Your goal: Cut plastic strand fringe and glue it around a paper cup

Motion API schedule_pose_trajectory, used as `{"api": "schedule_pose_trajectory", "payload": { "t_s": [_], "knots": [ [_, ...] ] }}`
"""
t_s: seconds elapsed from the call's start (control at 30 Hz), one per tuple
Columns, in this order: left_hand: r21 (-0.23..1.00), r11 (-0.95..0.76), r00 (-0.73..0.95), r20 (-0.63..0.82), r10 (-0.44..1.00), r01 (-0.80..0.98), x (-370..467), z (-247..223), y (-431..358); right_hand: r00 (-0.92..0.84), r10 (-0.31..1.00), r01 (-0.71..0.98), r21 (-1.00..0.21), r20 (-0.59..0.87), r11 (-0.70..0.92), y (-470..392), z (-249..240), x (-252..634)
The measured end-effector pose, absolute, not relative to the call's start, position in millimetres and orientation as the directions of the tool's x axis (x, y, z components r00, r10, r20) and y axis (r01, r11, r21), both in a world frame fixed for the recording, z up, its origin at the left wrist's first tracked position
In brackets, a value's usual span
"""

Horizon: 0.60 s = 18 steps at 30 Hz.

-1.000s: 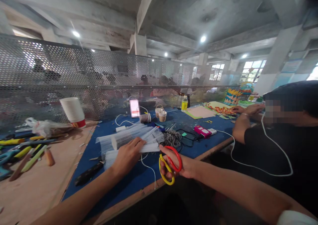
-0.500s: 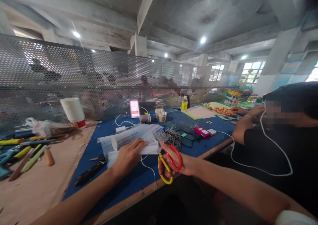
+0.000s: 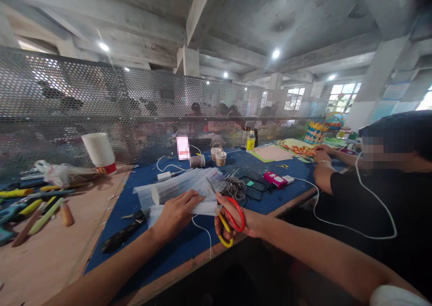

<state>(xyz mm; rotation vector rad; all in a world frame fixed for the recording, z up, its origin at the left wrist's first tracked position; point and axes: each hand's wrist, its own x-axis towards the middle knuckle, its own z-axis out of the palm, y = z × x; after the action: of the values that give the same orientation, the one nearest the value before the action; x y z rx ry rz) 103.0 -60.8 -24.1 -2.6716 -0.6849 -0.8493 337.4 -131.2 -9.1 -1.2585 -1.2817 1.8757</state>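
Note:
A sheet of translucent white mesh [image 3: 184, 182] with fine ribs lies partly rolled and bunched on the blue table covering. My left hand [image 3: 177, 211] lies over its near part with the fingers bent onto it; the thumb is hidden. In my right hand [image 3: 248, 222] is a pair of scissors [image 3: 240, 219] with one red and one yellow handle loop. One blade shows above the mesh, pointing away and left; the other is hidden. The scissors are at the right edge of the mesh, close to my left fingertips.
A black-handled tool [image 3: 123, 235] lies left of the mesh. Beyond are a phone [image 3: 183, 147], a cord spool [image 3: 197, 161] and small cups [image 3: 220, 158]. Tangled cord [image 3: 235, 188] and a pink box [image 3: 275, 180] sit to the right. A co-worker [image 3: 364, 193] sits at right.
The scissor handles have come slightly closer together. My left hand has shifted a little to the right on the mesh. The co-worker's arms have moved forward over the table.

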Motion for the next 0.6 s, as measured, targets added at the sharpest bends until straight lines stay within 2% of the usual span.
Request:
{"api": "schedule_pose_trajectory", "payload": {
  "t_s": [0.2, 0.4, 0.6],
  "knots": [
    [-0.128, -0.847, 0.733, 0.578, 0.359, 0.516, 103, -26, -60, -0.369, 0.85, 0.041, -0.92, -0.376, -0.389, -132, -14, 337],
    [-0.136, -0.86, 0.743, 0.581, 0.332, 0.491, 102, -28, -59, -0.304, 0.845, 0.016, -0.889, -0.44, -0.457, -129, -18, 331],
    [-0.138, -0.867, 0.746, 0.584, 0.319, 0.479, 103, -24, -62, -0.238, 0.865, 0.013, -0.892, -0.442, -0.452, -131, -14, 327]
  ]
}}
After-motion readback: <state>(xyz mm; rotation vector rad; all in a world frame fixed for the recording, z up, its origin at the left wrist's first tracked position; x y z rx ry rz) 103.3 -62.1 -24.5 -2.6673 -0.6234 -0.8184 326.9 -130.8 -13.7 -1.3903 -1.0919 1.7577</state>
